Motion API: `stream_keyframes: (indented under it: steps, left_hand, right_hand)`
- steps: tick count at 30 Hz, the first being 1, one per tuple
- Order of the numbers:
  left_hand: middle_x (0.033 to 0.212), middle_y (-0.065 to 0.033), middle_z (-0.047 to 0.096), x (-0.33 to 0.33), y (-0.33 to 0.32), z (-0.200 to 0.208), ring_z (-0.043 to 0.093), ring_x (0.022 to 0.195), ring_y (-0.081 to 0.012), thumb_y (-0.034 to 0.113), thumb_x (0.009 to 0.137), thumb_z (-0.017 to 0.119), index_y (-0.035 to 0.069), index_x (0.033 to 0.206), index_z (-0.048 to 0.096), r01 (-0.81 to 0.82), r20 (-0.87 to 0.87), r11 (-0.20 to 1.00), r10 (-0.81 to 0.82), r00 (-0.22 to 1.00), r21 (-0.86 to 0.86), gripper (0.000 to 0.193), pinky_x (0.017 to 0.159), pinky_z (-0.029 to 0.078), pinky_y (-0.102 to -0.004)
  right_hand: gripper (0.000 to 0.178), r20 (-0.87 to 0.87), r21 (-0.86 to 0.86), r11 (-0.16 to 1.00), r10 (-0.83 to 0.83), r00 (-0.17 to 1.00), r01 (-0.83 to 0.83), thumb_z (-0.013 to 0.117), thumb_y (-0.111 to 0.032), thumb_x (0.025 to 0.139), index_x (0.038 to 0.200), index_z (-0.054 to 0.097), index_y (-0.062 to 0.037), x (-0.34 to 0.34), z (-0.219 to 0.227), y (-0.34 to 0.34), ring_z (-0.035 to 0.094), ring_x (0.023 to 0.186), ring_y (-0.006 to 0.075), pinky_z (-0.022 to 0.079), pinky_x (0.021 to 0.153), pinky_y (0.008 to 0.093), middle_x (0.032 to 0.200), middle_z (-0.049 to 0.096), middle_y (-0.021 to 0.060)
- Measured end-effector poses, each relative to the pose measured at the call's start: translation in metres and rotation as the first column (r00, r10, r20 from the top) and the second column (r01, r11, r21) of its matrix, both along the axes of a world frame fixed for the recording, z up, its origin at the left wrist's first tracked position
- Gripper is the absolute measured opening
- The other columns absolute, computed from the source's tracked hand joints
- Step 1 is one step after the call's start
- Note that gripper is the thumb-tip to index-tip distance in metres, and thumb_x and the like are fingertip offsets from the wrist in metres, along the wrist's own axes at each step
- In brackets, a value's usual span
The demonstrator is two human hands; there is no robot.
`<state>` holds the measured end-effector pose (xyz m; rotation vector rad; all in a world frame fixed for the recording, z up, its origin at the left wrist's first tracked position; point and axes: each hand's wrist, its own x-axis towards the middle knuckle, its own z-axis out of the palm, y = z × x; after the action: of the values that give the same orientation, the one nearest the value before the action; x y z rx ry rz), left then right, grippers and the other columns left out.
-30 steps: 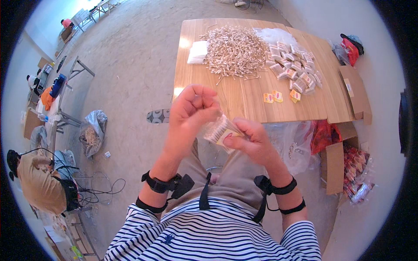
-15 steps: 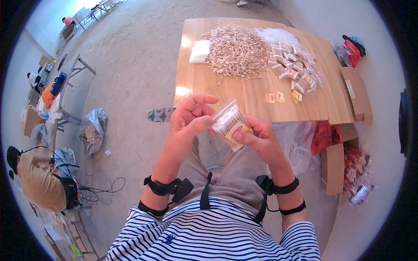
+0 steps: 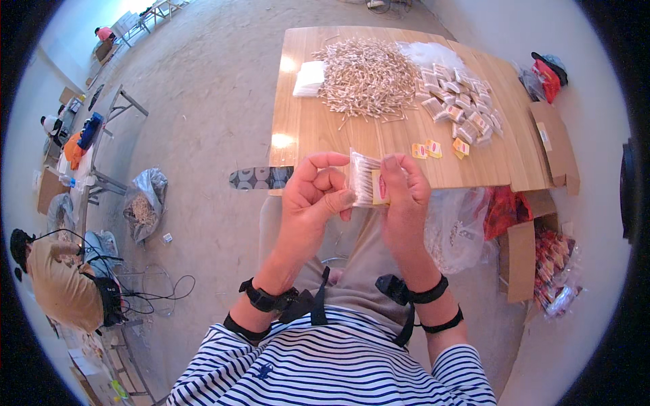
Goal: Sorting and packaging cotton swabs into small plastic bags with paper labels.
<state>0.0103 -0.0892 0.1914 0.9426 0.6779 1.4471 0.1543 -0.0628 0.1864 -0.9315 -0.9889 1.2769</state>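
Above my lap, in front of the near table edge, I hold a clear bag of cotton swabs (image 3: 363,177) with a small yellow-and-white card inside. My right hand (image 3: 405,196) grips its right end, thumb over the front. My left hand (image 3: 313,193) has its fingers curled at the bag's left edge, with the thumb pressed to it low down. On the table behind lie a big heap of loose cotton swabs (image 3: 369,78) and a pile of filled swab bags (image 3: 464,108). Several yellow cards (image 3: 433,149) rest near the table's front edge.
The wooden table (image 3: 325,135) also bears a white stack (image 3: 309,79) and clear plastic bags (image 3: 433,55). To the right stand cardboard boxes (image 3: 520,264). A swab-filled plastic sack (image 3: 145,206) sits on the floor at left, near a seated person (image 3: 68,284) and cables.
The swab bag has turned from tilted to nearly upright and level with the table edge. My left hand has moved right and my right hand has risen slightly along it.
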Motion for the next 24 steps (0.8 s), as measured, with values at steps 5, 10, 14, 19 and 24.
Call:
stream_keyframes:
  steps: [5,10,14,19,24]
  left_hand:
    - [0.082,-0.0003,0.059,0.004,0.004,0.005,0.055,0.069,-0.0075,0.01,0.095,0.059,0.002,0.117,0.056,-0.101,0.0,0.988,0.102,0.995,-0.113,0.023,0.062,0.045,-0.0214]
    - [0.079,0.0033,0.054,0.005,0.013,-0.001,0.048,0.07,-0.0037,0.023,0.102,0.053,0.005,0.101,0.06,-0.185,-0.16,0.977,0.167,0.973,-0.106,0.02,0.061,0.039,-0.0189]
    - [0.08,0.0047,0.05,0.008,0.012,-0.001,0.046,0.072,-0.0027,0.027,0.104,0.048,0.008,0.091,0.057,-0.186,-0.267,0.983,0.178,0.947,-0.006,0.025,0.062,0.039,-0.0205]
    - [0.079,0.0054,0.049,0.01,0.013,-0.006,0.046,0.072,-0.0026,0.026,0.104,0.048,0.008,0.089,0.056,-0.203,-0.275,0.978,0.21,0.938,0.055,0.025,0.062,0.039,-0.0204]
    - [0.079,0.0049,0.05,0.006,0.013,0.003,0.047,0.071,-0.0026,0.024,0.103,0.051,0.008,0.089,0.056,-0.096,0.037,0.984,0.102,0.994,-0.148,0.021,0.063,0.04,-0.0207]
  right_hand:
    - [0.025,0.119,0.094,0.996,-0.018,0.993,0.007,0.058,-0.028,0.099,0.085,0.055,-0.0074,0.0,0.006,-0.003,0.045,0.062,0.0022,0.035,0.054,0.0199,0.067,0.052,-0.0044]
    - [0.024,0.247,0.123,0.99,0.036,0.968,-0.068,0.059,-0.024,0.099,0.084,0.055,-0.0049,-0.001,0.007,-0.008,0.048,0.062,0.0035,0.038,0.054,0.0206,0.067,0.053,-0.003]
    - [0.024,0.264,0.185,0.98,0.018,0.964,-0.069,0.058,-0.023,0.099,0.084,0.055,-0.0045,-0.001,0.006,-0.008,0.048,0.06,0.004,0.039,0.054,0.0215,0.065,0.054,-0.0026]
    - [0.024,0.376,0.269,0.961,-0.048,0.926,-0.059,0.058,-0.022,0.098,0.082,0.056,-0.0043,-0.002,0.009,-0.007,0.05,0.06,0.0038,0.04,0.052,0.0223,0.064,0.055,-0.0012]
    - [0.025,0.213,0.157,0.983,0.056,0.976,-0.091,0.059,-0.022,0.098,0.081,0.056,-0.0044,-0.001,0.002,-0.003,0.049,0.063,0.0029,0.04,0.054,0.0216,0.066,0.054,-0.002]
